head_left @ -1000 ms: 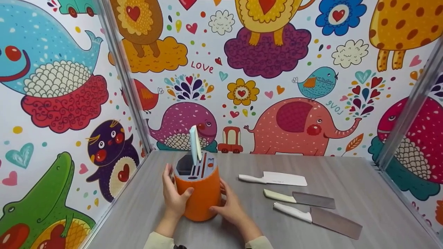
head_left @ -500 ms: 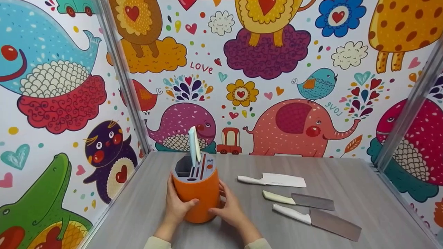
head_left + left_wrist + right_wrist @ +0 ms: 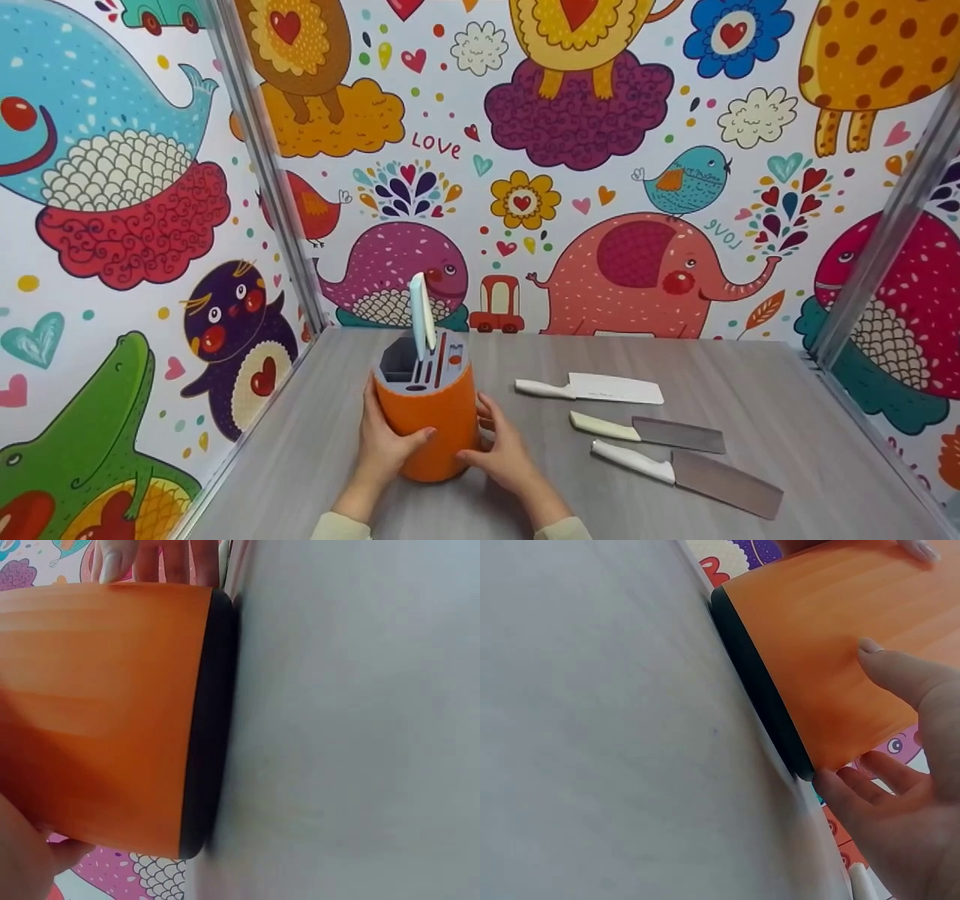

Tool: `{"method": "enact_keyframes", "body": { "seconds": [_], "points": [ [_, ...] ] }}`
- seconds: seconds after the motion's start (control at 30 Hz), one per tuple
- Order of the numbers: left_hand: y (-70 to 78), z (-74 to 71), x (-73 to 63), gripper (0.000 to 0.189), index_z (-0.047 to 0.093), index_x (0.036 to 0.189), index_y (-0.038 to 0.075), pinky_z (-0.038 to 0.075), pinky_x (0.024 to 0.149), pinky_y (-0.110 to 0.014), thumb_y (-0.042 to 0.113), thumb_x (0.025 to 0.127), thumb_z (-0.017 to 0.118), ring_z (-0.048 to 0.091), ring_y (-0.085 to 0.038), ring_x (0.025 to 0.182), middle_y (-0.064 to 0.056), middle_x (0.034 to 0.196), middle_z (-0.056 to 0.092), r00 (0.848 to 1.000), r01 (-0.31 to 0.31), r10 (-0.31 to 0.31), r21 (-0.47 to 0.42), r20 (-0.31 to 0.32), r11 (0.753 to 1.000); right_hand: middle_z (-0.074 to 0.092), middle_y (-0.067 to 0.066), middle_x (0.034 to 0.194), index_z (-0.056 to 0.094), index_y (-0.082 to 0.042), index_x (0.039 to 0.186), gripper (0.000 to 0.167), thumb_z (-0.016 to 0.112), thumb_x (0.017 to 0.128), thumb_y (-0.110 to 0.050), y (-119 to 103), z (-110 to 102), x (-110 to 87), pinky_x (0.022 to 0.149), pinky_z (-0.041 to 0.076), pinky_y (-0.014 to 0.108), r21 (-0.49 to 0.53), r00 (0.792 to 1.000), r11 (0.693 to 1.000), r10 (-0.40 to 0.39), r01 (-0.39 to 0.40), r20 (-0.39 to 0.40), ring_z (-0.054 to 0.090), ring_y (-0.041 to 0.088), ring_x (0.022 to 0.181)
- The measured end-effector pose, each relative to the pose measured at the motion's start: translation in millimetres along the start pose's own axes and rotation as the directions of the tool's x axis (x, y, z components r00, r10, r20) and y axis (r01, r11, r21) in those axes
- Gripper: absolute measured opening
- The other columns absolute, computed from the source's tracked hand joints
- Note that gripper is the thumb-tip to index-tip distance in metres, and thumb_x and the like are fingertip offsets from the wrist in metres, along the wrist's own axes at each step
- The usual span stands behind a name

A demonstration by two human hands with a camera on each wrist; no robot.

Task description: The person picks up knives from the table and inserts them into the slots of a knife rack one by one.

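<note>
An orange knife block [image 3: 427, 427] with a grey slotted top stands upright on the table. Its black base shows in both wrist views. Two slim upright pieces, one pale blue and one cream [image 3: 424, 315], stick up from its slots; what they belong to is hidden. My left hand [image 3: 386, 446] grips the block's left side, thumb across the front and fingers behind. On the other side my right hand [image 3: 502, 450] holds it with curved fingers, its thumb [image 3: 900, 671] against the front wall. In the left wrist view, the right hand's fingers [image 3: 176, 561] touch the block's far side.
Right of the block lie three knives: a white cleaver [image 3: 616, 388], a grey-bladed one with a cream handle [image 3: 679, 433] and a larger cleaver with a white handle [image 3: 727, 480]. Printed wall panels [image 3: 592, 180] enclose the grey table [image 3: 300, 435] at the back and sides.
Since a second ago, my left hand has wrapped further round the block, its thumb sliding lower and across the front. The block has shifted very slightly left. The knives lie still.
</note>
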State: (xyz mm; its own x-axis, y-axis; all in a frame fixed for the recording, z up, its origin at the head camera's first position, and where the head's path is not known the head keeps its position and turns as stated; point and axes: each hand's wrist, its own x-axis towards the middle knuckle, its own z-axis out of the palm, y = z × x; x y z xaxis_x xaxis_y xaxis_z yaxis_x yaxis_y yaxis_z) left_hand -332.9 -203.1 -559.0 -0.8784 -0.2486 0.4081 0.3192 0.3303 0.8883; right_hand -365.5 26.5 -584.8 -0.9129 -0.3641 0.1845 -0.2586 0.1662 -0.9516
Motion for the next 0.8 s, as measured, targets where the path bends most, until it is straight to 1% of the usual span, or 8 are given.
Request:
{"method": "enact_keyframes", "body": {
  "seconds": [0.13,0.23,0.33,0.43,0.53,0.67,0.77,0.8],
  "points": [
    [1.3,1.0,0.6,0.129,0.012,0.17,0.022,0.036,0.126,-0.061,0.028,0.074,0.099,0.049,-0.031,0.144,-0.009,0.167,0.04,1.0,-0.021,0.021,0.006,-0.007,1.0,0.049,0.027,0.159,0.037,-0.011,0.164,0.096,0.091,0.086,-0.02,-5,-6,-4.4,0.114,0.051,0.059,-0.036,1.0,0.999,-0.001,0.001,-0.019,0.052,0.047,0.143],
    [3.0,1.1,1.4,0.13,0.012,0.17,0.019,0.037,0.125,-0.062,0.031,0.073,0.099,0.049,-0.033,0.143,-0.011,0.167,0.04,1.0,-0.015,0.015,0.021,-0.012,1.0,0.049,0.028,0.158,0.044,-0.009,0.16,0.089,0.091,0.085,-0.016,-14,-16,-8.5,0.113,0.051,0.06,-0.053,0.999,0.999,-0.001,-0.002,-0.04,0.05,0.048,0.143],
    [4.0,1.1,1.1,0.131,0.011,0.17,0.017,0.037,0.125,-0.063,0.034,0.074,0.098,0.048,-0.035,0.144,-0.013,0.167,0.039,1.0,-0.005,0.005,0.041,-0.007,0.999,0.055,0.025,0.154,0.05,-0.009,0.155,0.08,0.089,0.085,-0.012,-28,-34,-13.5,0.111,0.053,0.061,-0.095,0.998,0.995,-0.004,-0.002,-0.055,0.052,0.048,0.14],
    [3.9,0.7,1.7,0.131,0.01,0.17,0.018,0.036,0.125,-0.063,0.035,0.074,0.098,0.046,-0.035,0.146,-0.013,0.168,0.037,1.0,0.003,-0.003,0.038,-0.001,0.999,0.063,0.02,0.144,0.055,-0.011,0.15,0.072,0.088,0.087,-0.014,-41,-58,-19.3,0.107,0.057,0.059,-0.195,0.997,0.981,-0.017,0.002,-0.073,0.06,0.044,0.132],
    [3.5,0.7,2.2,0.131,0.009,0.17,0.019,0.034,0.126,-0.064,0.036,0.075,0.097,0.045,-0.035,0.147,-0.012,0.169,0.036,1.0,0.004,-0.005,0.039,0.003,0.999,0.068,0.015,0.133,0.06,-0.011,0.145,0.067,0.089,0.085,-0.017,-50,-83,-25.7,0.101,0.06,0.057,-0.323,0.994,0.946,-0.052,0.019,-0.097,0.066,0.037,0.12],
    [1.9,1.1,2.5,0.131,0.009,0.17,0.019,0.033,0.127,-0.064,0.036,0.075,0.097,0.045,-0.035,0.147,-0.013,0.169,0.035,1.0,0.011,-0.011,0.036,0.005,0.999,0.07,0.013,0.122,0.066,-0.008,0.135,0.063,0.093,0.079,-0.014,-50,-117,-34.4,0.096,0.061,0.056,-0.5,0.984,0.864,-0.136,0.062,-0.113,0.07,0.035,0.111],
    [1.0,0.4,3.2,0.131,0.01,0.17,0.019,0.032,0.127,-0.063,0.034,0.074,0.098,0.045,-0.035,0.147,-0.013,0.169,0.035,1.0,0.013,-0.013,0.033,0.006,0.999,0.07,0.011,0.117,0.069,-0.009,0.129,0.06,0.095,0.075,-0.011,-45,-138,-40.7,0.095,0.061,0.054,-0.581,0.979,0.813,-0.15,0.041,-0.141,0.071,0.035,0.11],
    [1.4,0.3,3.5,0.131,0.01,0.17,0.019,0.032,0.127,-0.063,0.034,0.074,0.098,0.044,-0.035,0.147,-0.013,0.169,0.035,1.0,0.015,-0.015,0.031,0.009,0.999,0.07,0.01,0.116,0.07,-0.009,0.127,0.059,0.095,0.074,-0.011,-44,-145,-43.2,0.095,0.061,0.053,-0.585,0.979,0.811,-0.139,0.023,-0.153,0.071,0.035,0.109]
  ]
}}
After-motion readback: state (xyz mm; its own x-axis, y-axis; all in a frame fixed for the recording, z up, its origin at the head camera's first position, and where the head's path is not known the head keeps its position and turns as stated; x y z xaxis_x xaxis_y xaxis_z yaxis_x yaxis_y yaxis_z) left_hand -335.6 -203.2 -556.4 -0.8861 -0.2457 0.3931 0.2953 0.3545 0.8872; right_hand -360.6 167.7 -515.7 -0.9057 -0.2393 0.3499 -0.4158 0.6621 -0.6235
